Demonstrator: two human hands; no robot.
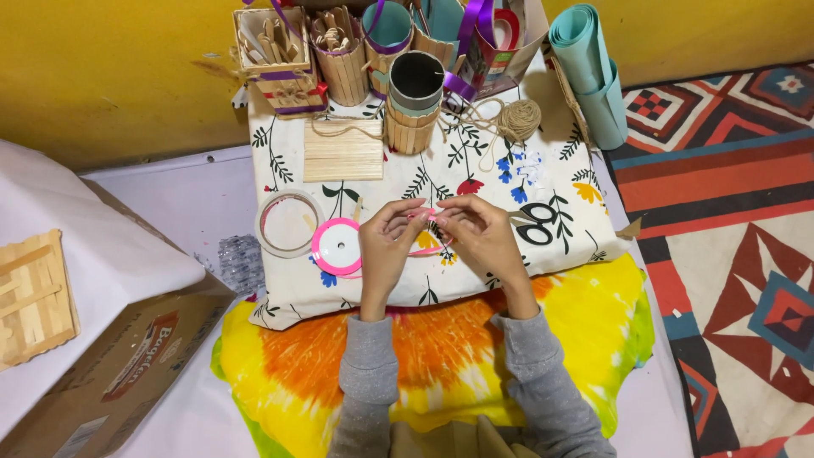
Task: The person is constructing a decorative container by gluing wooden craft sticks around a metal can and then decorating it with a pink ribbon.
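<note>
My left hand (384,246) and my right hand (483,231) meet over a floral white cushion (475,182), fingertips pinching a short piece of pink ribbon (424,216) between them. A pink ribbon spool (337,247) lies flat just left of my left hand. A clear tape roll (288,223) sits left of the spool. Black scissors (536,222) lie just right of my right hand.
At the cushion's far edge stand several stick-built holders (343,59), a stick-wrapped cup (414,106), a flat stick panel (342,150) and a twine ball (518,119). Rolled teal paper (593,72) lies at right. A cardboard box (119,356) sits at left, a patterned rug (729,237) at right.
</note>
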